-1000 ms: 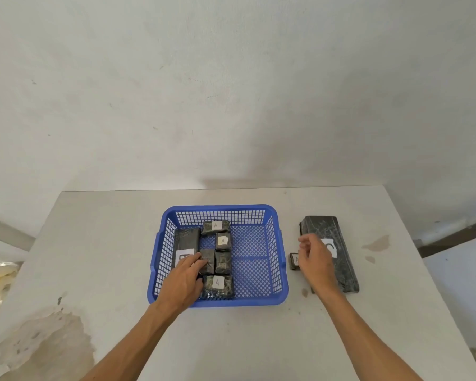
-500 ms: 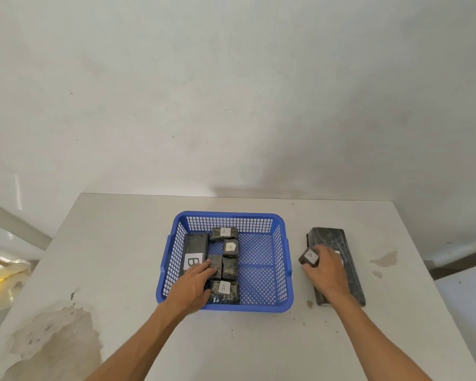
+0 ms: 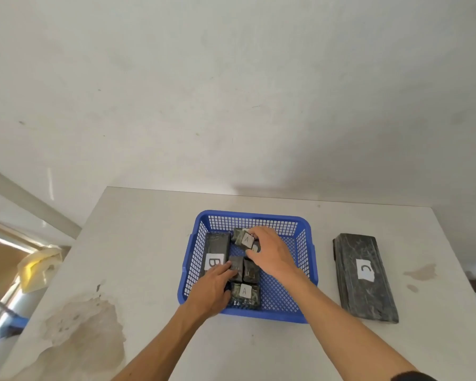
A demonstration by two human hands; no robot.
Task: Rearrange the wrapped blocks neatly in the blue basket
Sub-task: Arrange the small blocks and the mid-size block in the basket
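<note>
**Small block going into the basket's far row**

Nearest, on the desk [image 3: 154,243], the left hand [image 3: 213,288] lies flat inside the blue basket [image 3: 304,244], fingers spread and pressing on a small wrapped block [image 3: 236,266], grasping nothing. Beside it sit another small block [image 3: 251,270], one marked A [image 3: 245,292] by the front wall, and the long block B [image 3: 215,253] at the left. Farther in, the right hand [image 3: 272,253] pinches a small A block [image 3: 248,239] by its edges, tilted above the far row. These blocks look light and stiff; the wrap seems slippery, so holding two opposite sides is safest. The big block C [image 3: 364,276] lies outside, probably heavy
</note>
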